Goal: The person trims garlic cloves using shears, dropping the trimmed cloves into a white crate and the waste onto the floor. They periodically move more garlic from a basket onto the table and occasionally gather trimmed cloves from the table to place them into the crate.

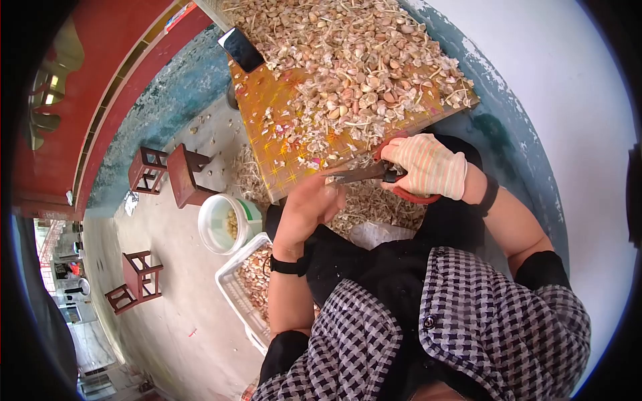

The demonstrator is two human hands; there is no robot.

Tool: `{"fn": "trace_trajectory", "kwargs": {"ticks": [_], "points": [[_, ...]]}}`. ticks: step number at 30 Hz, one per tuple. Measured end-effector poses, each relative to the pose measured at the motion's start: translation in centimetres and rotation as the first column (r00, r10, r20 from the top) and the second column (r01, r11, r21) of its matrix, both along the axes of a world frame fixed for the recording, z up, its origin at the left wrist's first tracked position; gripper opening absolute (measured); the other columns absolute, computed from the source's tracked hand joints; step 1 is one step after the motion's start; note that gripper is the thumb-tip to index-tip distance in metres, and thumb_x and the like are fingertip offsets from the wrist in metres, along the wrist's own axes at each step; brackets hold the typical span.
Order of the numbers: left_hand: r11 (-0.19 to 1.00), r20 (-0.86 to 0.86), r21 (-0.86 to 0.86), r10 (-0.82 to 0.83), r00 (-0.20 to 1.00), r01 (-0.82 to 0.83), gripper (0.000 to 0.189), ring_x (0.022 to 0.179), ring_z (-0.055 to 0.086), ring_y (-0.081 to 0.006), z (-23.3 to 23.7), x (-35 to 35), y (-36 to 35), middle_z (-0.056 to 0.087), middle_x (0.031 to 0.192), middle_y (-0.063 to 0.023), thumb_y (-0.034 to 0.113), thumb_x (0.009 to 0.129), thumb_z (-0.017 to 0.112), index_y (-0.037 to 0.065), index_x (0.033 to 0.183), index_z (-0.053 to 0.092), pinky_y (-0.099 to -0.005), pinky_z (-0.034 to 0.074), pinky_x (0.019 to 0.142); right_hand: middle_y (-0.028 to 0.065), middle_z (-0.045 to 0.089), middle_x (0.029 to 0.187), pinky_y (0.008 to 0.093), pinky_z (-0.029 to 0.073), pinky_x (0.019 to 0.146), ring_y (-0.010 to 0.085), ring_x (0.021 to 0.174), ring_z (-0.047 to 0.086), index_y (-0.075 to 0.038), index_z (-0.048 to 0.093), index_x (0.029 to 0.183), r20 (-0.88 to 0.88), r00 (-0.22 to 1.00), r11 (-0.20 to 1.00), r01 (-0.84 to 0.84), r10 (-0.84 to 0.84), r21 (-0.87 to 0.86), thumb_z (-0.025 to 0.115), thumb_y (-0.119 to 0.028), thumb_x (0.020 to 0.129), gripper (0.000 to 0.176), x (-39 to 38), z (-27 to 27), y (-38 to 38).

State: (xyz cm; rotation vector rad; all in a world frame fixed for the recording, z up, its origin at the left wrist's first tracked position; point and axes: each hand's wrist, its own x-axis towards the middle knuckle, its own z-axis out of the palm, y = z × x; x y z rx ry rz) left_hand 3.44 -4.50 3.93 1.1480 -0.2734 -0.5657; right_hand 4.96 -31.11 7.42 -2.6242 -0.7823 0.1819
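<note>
My right hand (428, 166), in a striped work glove, is closed around the red handles of a pair of scissors (361, 174). The dark blades point left and reach my bare left hand (309, 206). Its fingers are curled together at the blade tips, and what they hold, if anything, is too small and hidden to name. Both hands are over my lap at the near edge of a table with a yellow patterned top (267, 150). A large heap of garlic cloves and dry stalks (361, 73) covers much of that table.
A phone (241, 50) lies at the table's left edge. On the floor to my left are a white bucket (215, 224) with peeled cloves inside, a white basket (231, 281) of cloves, and several wooden stools (184, 175). Husks and stalks (374, 207) lie below the table; a wall (575, 100) rises at right.
</note>
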Motion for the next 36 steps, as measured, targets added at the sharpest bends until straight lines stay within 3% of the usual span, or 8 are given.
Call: {"fn": "trace_trajectory", "kwargs": {"ticks": [4,9,15,19,24,28,34,36], "points": [[0.991,0.037,0.136,-0.011,0.999,0.006,0.036,0.054,0.039,-0.0046,0.6,-0.3,0.1,0.057,0.076,-0.0012,0.028,0.097,0.056,0.0,0.12,0.058,-0.0198,0.029,0.047,0.015,0.065,0.084,0.0433,0.051,0.071,0.034,0.083,0.065,-0.002,0.063,0.093,0.137,0.99,0.998,-0.034,0.027,0.053,0.072,-0.035,0.077,0.037,-0.5,-0.8,-0.6],[0.986,0.021,0.163,0.017,1.0,-0.02,0.032,0.054,0.04,-0.0054,-0.6,0.4,0.4,0.056,0.076,-0.0011,0.029,0.098,0.055,0.001,0.113,0.061,-0.0193,0.027,0.045,0.0149,0.06,0.067,0.0372,0.048,0.06,0.0297,0.067,0.063,0.001,0.061,0.082,-0.304,0.951,0.956,0.035,0.058,0.293,0.068,-0.033,0.084,0.035,-1.1,-1.0,-0.1],[0.816,-0.547,-0.188,0.376,0.748,-0.547,0.022,0.052,0.043,-0.0094,-6.0,2.2,2.5,0.056,0.082,-0.0062,0.024,0.097,0.052,0.003,0.098,0.059,-0.0186,0.024,0.038,0.0072,0.057,0.069,0.0292,0.046,0.062,0.0134,0.069,0.057,-0.001,0.058,0.091,-0.608,0.769,0.782,0.252,0.196,0.57,0.064,-0.031,0.089,0.031,-2.6,-8.3,-1.7],[0.786,-0.118,0.366,0.57,0.813,-0.498,0.021,0.052,0.044,-0.0073,-5.2,8.2,4.0,0.052,0.068,-0.0022,0.026,0.094,0.059,0.005,0.091,0.059,-0.0181,0.023,0.039,0.0043,0.06,0.069,0.0283,0.046,0.064,0.0085,0.068,0.055,0.0,0.062,0.089,-0.724,0.686,0.844,0.426,-0.067,0.326,0.067,-0.025,0.088,0.025,-2.9,-4.6,-1.6],[0.353,0.52,0.775,0.117,0.846,-0.525,0.038,0.068,0.063,-0.0209,-8.1,18.2,3.9,0.066,0.077,-0.013,0.032,0.087,0.067,-0.003,0.099,0.061,-0.0332,0.048,0.059,0.0185,0.063,0.071,0.035,0.049,0.066,0.0251,0.069,0.063,0.003,0.065,0.094,-0.564,0.81,0.845,0.408,-0.16,0.346,0.07,-0.037,0.084,0.041,-2.8,-7.8,-1.4],[0.066,0.411,0.911,-0.191,0.891,-0.406,0.036,0.088,0.065,-0.0388,-9.1,21.5,2.4,0.067,0.087,-0.0237,0.031,0.084,0.064,-0.005,0.092,0.06,-0.0446,0.049,0.076,0.0194,0.065,0.077,0.0351,0.05,0.069,0.0284,0.071,0.065,0.001,0.065,0.097,-0.549,0.818,0.863,0.395,-0.173,0.316,0.071,-0.033,0.084,0.037,-2.5,-8.3,-1.9],[0.204,0.377,0.919,-0.202,0.904,-0.338,0.022,0.061,0.058,-0.0245,-10.4,23.0,4.0,0.061,0.072,-0.0125,0.021,0.086,0.057,-0.002,0.088,0.058,-0.0352,0.048,0.055,0.0208,0.064,0.074,0.0359,0.05,0.065,0.0287,0.068,0.066,0.002,0.065,0.095,-0.512,0.83,0.882,0.395,-0.222,0.258,0.072,-0.032,0.082,0.037,-2.0,-9.5,-3.0],[0.677,0.084,0.694,0.262,0.961,-0.245,0.017,0.053,0.047,-0.0187,-10.2,22.2,5.3,0.052,0.065,-0.0057,0.018,0.087,0.054,0.001,0.086,0.057,-0.0277,0.04,0.045,0.0219,0.063,0.073,0.0362,0.05,0.064,0.0295,0.067,0.066,0.003,0.064,0.094,-0.506,0.826,0.865,0.424,-0.249,0.267,0.072,-0.033,0.082,0.039,-2.0,-9.5,-3.1]]}}
